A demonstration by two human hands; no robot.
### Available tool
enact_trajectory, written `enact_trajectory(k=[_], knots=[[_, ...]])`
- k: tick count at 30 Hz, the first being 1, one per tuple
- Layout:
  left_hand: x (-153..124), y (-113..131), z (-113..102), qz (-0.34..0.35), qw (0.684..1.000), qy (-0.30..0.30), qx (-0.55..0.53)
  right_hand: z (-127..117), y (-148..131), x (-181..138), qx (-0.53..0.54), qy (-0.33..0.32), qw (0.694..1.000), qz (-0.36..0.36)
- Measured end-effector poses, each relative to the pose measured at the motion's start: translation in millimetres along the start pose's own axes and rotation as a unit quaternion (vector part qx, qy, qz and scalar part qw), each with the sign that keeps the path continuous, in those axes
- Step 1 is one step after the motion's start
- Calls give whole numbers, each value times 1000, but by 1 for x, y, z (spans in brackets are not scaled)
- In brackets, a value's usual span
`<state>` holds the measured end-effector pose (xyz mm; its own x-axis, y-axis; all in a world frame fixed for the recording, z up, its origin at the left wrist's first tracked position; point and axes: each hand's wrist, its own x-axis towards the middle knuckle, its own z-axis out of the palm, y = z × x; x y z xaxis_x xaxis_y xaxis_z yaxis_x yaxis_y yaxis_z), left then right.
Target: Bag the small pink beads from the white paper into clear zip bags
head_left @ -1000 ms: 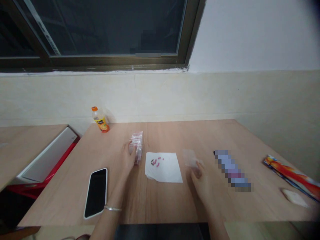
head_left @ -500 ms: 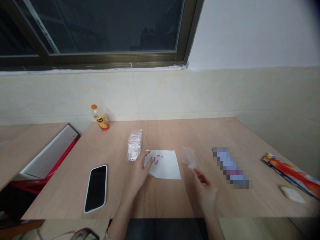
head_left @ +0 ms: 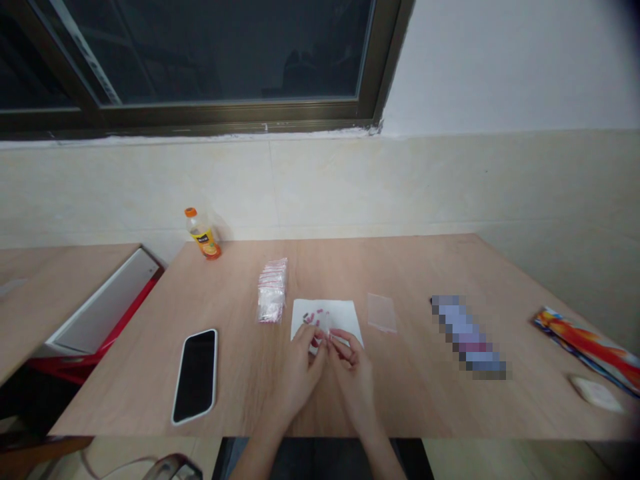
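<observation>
Two hands pinched something small and clear [head_left: 323, 325], left hand [head_left: 300, 370] and right hand [head_left: 353, 373] closed on it, just above white paper [head_left: 345, 317] scattered with pink bits [head_left: 311, 319].

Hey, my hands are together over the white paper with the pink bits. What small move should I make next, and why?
Probably ease the small clear item open between your left hand and right hand, if it is a bag: the pink pieces lie loose on the white paper, right beside it.
</observation>
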<state>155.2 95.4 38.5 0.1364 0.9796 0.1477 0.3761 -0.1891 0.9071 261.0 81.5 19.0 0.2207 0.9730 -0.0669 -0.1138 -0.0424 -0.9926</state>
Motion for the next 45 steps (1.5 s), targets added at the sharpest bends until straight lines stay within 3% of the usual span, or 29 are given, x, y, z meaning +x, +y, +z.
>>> enact_trajectory(k=[3, 8, 12, 18, 22, 25, 31, 34, 38, 45], knots=[[0, 0, -2, -15, 1000, -8, 8, -2, 1, -1, -78, -16, 996, -45], [0, 4, -4, -52, 999, -8, 15, -11, 9, 7, -164, 16, 984, -65], [-1, 5, -8, -59, 998, -9, 14, -16, 11, 12, -201, -43, 975, -91], [-3, 1, -19, 50, 990, 20, 133, -18, 8, 16, -167, -61, 977, -118], [-1, -7, -25, 110, 974, -44, 193, -18, 7, 23, -157, -72, 978, -116], [3, -13, -27, 121, 970, -69, 199, -20, 6, 28, -176, -79, 974, -122], [7, -17, -32, 111, 973, -32, 199, -23, -9, 34, -162, -166, 966, -116], [7, -21, -36, 89, 974, -11, 206, -22, -11, 45, -156, -162, 969, -103], [7, -33, -40, 64, 973, 41, 216, -18, 13, 70, -175, -92, 975, -102], [9, -35, -45, 46, 974, 72, 208, -7, 62, 88, -338, -130, 922, -134]])
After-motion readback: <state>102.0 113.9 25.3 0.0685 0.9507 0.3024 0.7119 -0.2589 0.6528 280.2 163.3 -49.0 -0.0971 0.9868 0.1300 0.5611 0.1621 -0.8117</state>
